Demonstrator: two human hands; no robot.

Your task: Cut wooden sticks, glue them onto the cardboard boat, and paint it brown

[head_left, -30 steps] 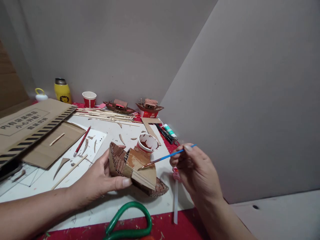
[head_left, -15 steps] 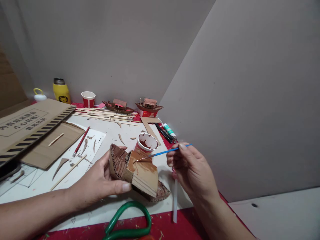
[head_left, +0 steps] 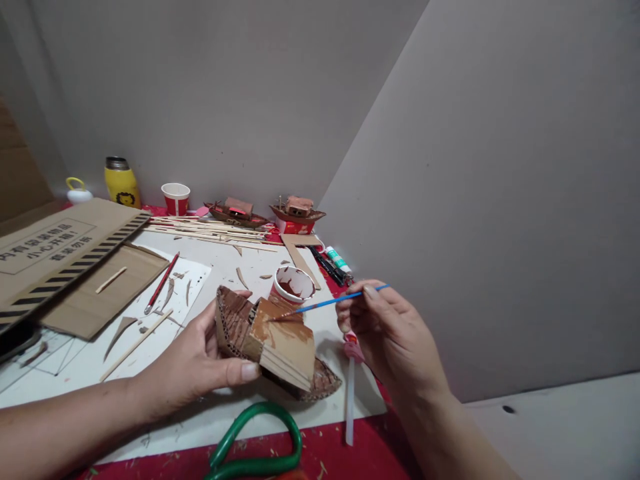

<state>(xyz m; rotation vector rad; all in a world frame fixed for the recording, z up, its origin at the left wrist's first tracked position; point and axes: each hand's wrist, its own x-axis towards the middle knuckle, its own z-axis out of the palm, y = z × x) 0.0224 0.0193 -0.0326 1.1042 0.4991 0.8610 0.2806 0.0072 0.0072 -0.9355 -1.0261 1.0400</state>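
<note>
My left hand (head_left: 200, 360) grips a cardboard model boat (head_left: 290, 353) by its left side, thumb in front and fingers behind. The hull is dark brown with corrugated edges. Wet brown paint covers the upper left of its bare cardboard roof. Pinched in my right hand (head_left: 390, 333) is a thin blue paintbrush (head_left: 327, 303), its bristles touching the painted part of the roof. Just behind the boat stands a paper cup (head_left: 295, 283) with brown paint inside.
Green-handled scissors (head_left: 255, 440) lie at the front edge, and a glue stick (head_left: 350, 400) lies under my right hand. Two finished-looking model boats (head_left: 237, 212), wooden sticks (head_left: 210, 229) and a yellow bottle (head_left: 121, 183) are at the back. Printed cardboard (head_left: 65, 247) covers the left.
The brush and my right hand have shifted slightly to the right. More brown paint shows on the roof. The boat stays in my left hand, nearly still.
</note>
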